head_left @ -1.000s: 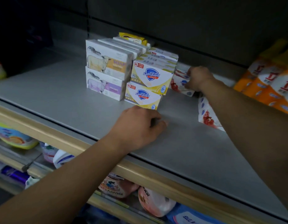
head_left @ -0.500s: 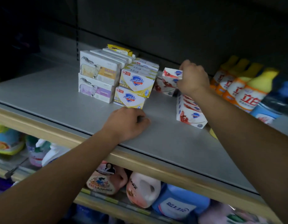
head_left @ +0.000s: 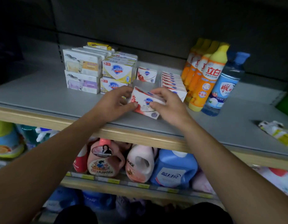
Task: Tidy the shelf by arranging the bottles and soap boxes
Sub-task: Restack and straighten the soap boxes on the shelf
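We hold a red-and-white soap box (head_left: 144, 101) between left hand (head_left: 114, 103) and right hand (head_left: 169, 105), both grips clasping it at the shelf (head_left: 43, 92) front, left of the orange bottles (head_left: 203, 75).

Red-white soap box (head_left: 144, 101) tilted, gripped near shelf (head_left: 43, 94) front.

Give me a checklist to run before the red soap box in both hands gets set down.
1. Left hand grips the red soap box: ok.
2. Right hand grips it too: ok.
3. Box level: not ok, tilted.
4. Bare shelf behind the box, before the single red box: ok.
5. Row of red boxes upright: ok.
6. Orange bottles standing clear: ok.
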Demonstrator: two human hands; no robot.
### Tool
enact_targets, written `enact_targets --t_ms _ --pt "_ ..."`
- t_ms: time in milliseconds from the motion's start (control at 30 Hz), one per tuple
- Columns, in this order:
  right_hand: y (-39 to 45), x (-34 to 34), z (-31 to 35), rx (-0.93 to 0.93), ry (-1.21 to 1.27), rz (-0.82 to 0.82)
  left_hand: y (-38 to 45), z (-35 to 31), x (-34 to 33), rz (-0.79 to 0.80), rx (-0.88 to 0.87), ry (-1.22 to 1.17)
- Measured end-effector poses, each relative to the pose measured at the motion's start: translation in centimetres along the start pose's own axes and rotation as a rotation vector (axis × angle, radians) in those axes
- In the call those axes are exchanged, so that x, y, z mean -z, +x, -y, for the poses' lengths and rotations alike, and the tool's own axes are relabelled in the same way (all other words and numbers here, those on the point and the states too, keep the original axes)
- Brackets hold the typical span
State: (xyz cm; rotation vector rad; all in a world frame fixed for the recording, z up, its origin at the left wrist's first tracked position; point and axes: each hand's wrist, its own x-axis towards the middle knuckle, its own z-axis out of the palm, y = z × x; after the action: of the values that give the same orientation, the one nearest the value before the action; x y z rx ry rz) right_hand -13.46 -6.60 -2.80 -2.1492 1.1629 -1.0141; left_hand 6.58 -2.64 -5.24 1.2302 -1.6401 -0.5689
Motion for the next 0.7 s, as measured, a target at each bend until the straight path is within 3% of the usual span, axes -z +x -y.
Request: enact_targets --t_ms 233,367,567,700 --pt "-1.7 -1.2 -2.0 -0.034 0.216 0.044 0.2 0.2 0.5 -0.055 0.244 -0.33" --pt "-1.8 -1.5 -2.7 0.016 0.222 0.069 0.2 -0.1 0.4 -0.068 0.243 -0.322" --pt "-1.9 -1.2 -2.3 -0.138 0.325 -0.008 -0.2 -0.4 0.4 -0.008 0.128 -0.246" --pt "-1.9 -1.1 -1.6 -0.24 0.263 -0.041 0.0 -0.1 0.3 -0.052 0.163 -0.164"
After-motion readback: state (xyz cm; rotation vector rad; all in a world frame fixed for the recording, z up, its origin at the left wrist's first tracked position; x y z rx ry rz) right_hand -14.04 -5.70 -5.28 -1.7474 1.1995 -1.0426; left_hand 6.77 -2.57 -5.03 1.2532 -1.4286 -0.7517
